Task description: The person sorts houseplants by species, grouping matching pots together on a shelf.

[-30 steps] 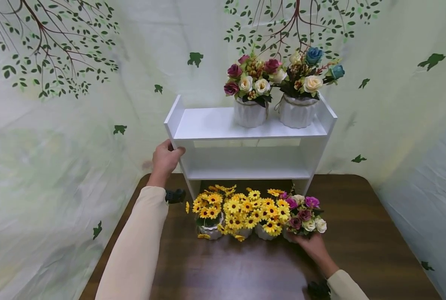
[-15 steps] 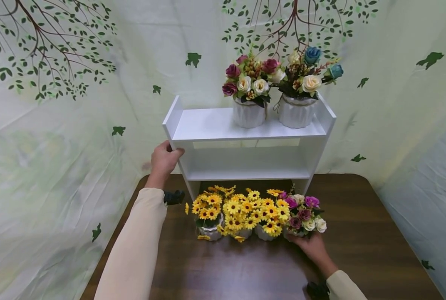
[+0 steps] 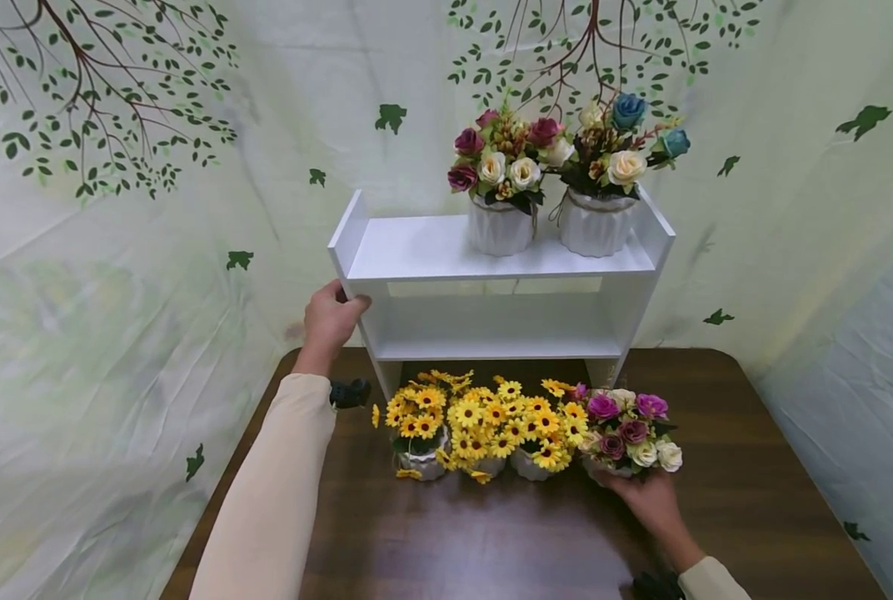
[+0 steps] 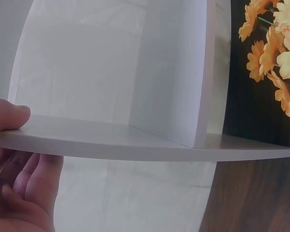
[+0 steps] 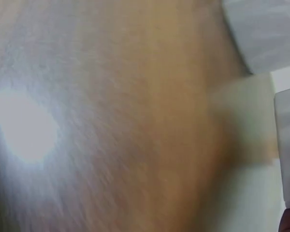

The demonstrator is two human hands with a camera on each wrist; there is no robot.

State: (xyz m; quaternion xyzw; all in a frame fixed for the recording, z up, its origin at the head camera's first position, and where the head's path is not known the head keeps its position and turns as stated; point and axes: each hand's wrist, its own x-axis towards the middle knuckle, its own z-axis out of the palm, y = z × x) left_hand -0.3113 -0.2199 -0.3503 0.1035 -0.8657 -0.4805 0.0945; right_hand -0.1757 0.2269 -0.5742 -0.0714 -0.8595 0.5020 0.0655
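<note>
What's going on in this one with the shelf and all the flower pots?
A person's left hand grips the left side panel of a white shelf on a brown table. Their right hand holds the mixed rose pot at the right end of a row of sunflower pots. Two rose pots stand on top.

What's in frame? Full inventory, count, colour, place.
shelf unit: 1, white, two tiers, back of table.
rose pots on shelf: 2, white ribbed, mixed blooms, top tier right.
sunflower pots: 3, white, yellow blooms, row in front of shelf.
rose pot on table: 1, purple and cream blooms, right end of row.
table: 1, dark wood.
backdrop: 1, pale green, tree print.
left hand: grips shelf's left side panel.
right hand: holds rose pot on table.
</note>
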